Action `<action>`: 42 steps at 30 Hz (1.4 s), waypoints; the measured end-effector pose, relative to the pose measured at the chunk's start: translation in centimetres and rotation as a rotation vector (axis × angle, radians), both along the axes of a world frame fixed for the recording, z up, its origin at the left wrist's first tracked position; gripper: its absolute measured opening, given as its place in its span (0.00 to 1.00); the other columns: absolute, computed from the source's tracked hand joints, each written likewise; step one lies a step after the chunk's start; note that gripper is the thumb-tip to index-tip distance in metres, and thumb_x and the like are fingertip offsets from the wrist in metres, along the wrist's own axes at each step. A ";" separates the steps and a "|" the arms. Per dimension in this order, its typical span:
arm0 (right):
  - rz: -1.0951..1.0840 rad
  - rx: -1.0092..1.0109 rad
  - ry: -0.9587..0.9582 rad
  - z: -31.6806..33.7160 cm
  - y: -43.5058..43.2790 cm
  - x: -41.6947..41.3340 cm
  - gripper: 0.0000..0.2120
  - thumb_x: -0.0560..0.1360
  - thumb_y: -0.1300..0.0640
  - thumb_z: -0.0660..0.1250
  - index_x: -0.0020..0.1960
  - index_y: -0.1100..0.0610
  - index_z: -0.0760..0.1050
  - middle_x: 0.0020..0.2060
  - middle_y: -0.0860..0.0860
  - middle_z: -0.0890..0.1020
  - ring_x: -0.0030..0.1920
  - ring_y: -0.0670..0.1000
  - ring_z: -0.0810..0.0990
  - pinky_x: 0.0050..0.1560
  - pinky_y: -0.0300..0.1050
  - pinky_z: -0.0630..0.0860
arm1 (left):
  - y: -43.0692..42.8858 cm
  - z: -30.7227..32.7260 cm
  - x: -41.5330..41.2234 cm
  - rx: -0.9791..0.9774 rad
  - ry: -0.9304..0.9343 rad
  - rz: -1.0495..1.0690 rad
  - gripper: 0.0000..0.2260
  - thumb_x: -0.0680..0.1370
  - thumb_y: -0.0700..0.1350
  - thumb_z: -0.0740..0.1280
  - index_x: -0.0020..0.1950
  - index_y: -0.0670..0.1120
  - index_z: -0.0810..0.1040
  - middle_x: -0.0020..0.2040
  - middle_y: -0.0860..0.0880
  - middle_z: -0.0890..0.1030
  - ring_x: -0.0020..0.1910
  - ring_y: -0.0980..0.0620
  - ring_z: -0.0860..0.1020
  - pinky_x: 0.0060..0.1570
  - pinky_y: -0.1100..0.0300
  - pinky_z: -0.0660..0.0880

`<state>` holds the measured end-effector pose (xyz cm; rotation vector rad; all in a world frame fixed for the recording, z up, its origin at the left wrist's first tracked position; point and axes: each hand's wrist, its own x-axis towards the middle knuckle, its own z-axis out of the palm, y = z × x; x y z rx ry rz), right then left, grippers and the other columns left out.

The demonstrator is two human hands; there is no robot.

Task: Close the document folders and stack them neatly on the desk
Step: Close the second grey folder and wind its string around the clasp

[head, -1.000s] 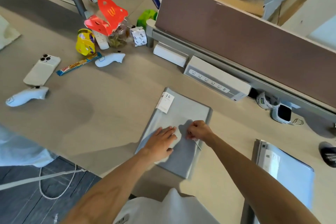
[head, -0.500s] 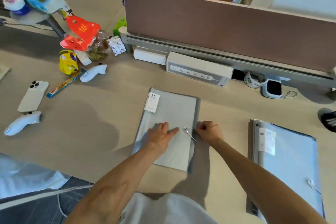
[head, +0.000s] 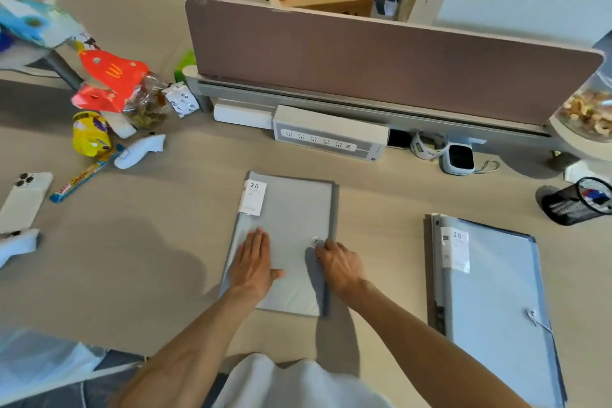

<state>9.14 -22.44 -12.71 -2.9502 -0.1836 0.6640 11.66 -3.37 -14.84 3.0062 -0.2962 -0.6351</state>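
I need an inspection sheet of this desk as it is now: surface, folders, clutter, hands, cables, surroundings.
Surface: pale wood desk, bare in front of the person.
Job's things: grey folder lies closed, centre; blue folder lies apart on the right, not stacked.
Clutter: phone, candy bar, red carton, snack bags at left; mesh pen cup at right.
Hands: left hand flat on the grey folder; right hand pinches at its clasp button.
Cables: power strip at the rear; a cable near the floor, lower left.
Surroundings: brown divider; other people beyond it.
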 end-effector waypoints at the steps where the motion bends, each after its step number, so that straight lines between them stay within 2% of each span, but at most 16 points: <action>1: 0.031 -0.009 -0.006 -0.1 0.4 0.2 0.23 0.78 0.66 0.58 0.72 0.59 0.61 0.65 0.57 0.71 0.64 0.60 0.73 0.54 0.54 0.75 | 0.5 -0.6 -0.2 0.001 0.056 -0.011 0.46 0.73 0.62 0.66 0.78 0.37 0.49 0.80 0.41 0.49 0.79 0.43 0.50 0.76 0.50 0.51; 3: 0.081 -0.015 -0.008 -0.2 0.9 0.7 0.22 0.77 0.66 0.58 0.71 0.60 0.62 0.64 0.57 0.71 0.62 0.60 0.74 0.53 0.54 0.75 | 1.2 -1.0 -0.2 -0.007 0.073 -0.012 0.43 0.76 0.64 0.60 0.79 0.41 0.43 0.80 0.44 0.43 0.79 0.46 0.44 0.77 0.51 0.44; 5: 0.095 -0.004 -0.013 -0.3 0.9 0.9 0.21 0.77 0.65 0.60 0.70 0.59 0.65 0.62 0.57 0.73 0.60 0.60 0.76 0.50 0.54 0.76 | 1.4 -1.4 -0.1 -0.014 0.050 -0.020 0.43 0.76 0.64 0.59 0.79 0.41 0.42 0.80 0.44 0.43 0.79 0.46 0.43 0.77 0.51 0.43; 9: 0.078 0.061 -0.017 -0.1 0.5 1.4 0.12 0.79 0.59 0.57 0.61 0.56 0.73 0.57 0.54 0.77 0.55 0.59 0.78 0.47 0.51 0.76 | 1.7 -1.5 -0.4 -0.016 0.033 -0.048 0.44 0.76 0.64 0.59 0.78 0.40 0.42 0.80 0.44 0.43 0.79 0.46 0.44 0.77 0.52 0.43; 11: 0.064 0.070 0.030 0.4 0.8 2.6 0.11 0.79 0.56 0.57 0.58 0.55 0.74 0.56 0.54 0.77 0.54 0.59 0.79 0.47 0.51 0.75 | 2.0 -1.7 -0.3 -0.050 0.025 -0.047 0.44 0.76 0.65 0.59 0.79 0.41 0.42 0.80 0.44 0.43 0.79 0.47 0.43 0.76 0.52 0.41; 18: 0.226 -0.066 0.088 0.3 2.0 7.3 0.13 0.77 0.59 0.60 0.62 0.57 0.70 0.58 0.58 0.74 0.57 0.61 0.77 0.49 0.51 0.74 | 2.1 -1.7 -0.4 -0.101 0.008 -0.025 0.45 0.75 0.65 0.61 0.79 0.41 0.43 0.80 0.46 0.45 0.79 0.48 0.44 0.76 0.53 0.41; 25: -0.111 0.125 0.090 0.2 -0.4 8.6 0.12 0.70 0.61 0.62 0.50 0.51 0.80 0.51 0.52 0.83 0.52 0.59 0.81 0.44 0.45 0.73 | 2.3 -1.5 -0.5 -0.104 0.014 -0.040 0.45 0.75 0.65 0.60 0.79 0.41 0.43 0.80 0.44 0.45 0.79 0.47 0.44 0.77 0.52 0.42; 30: -0.418 0.292 0.035 -0.6 -3.4 6.9 0.12 0.67 0.63 0.64 0.44 0.51 0.82 0.48 0.54 0.85 0.51 0.59 0.81 0.47 0.46 0.77 | 2.1 -1.3 -0.6 -0.097 0.022 -0.031 0.45 0.75 0.66 0.59 0.79 0.42 0.42 0.80 0.45 0.44 0.79 0.47 0.43 0.76 0.53 0.41; 33: -0.484 0.293 0.049 -0.7 -5.1 5.3 0.12 0.67 0.61 0.63 0.43 0.50 0.83 0.47 0.53 0.85 0.50 0.59 0.81 0.46 0.46 0.77 | 2.0 -1.2 -0.6 -0.077 0.023 -0.028 0.44 0.75 0.66 0.59 0.79 0.42 0.44 0.80 0.46 0.45 0.79 0.47 0.43 0.77 0.53 0.42; 37: -0.414 0.327 0.017 -0.6 -4.8 4.3 0.09 0.71 0.58 0.64 0.47 0.51 0.81 0.49 0.52 0.83 0.51 0.58 0.80 0.44 0.44 0.73 | 1.9 -1.1 -0.5 -0.075 0.027 -0.031 0.44 0.75 0.66 0.59 0.79 0.42 0.45 0.80 0.45 0.45 0.79 0.47 0.44 0.77 0.53 0.43; 42: 0.028 0.315 -0.036 0.2 -2.1 3.9 0.14 0.73 0.52 0.67 0.58 0.50 0.78 0.53 0.51 0.78 0.52 0.54 0.78 0.46 0.48 0.77 | 1.8 -0.9 -0.5 -0.065 0.024 -0.040 0.44 0.75 0.65 0.60 0.79 0.41 0.45 0.80 0.44 0.45 0.79 0.46 0.44 0.77 0.52 0.43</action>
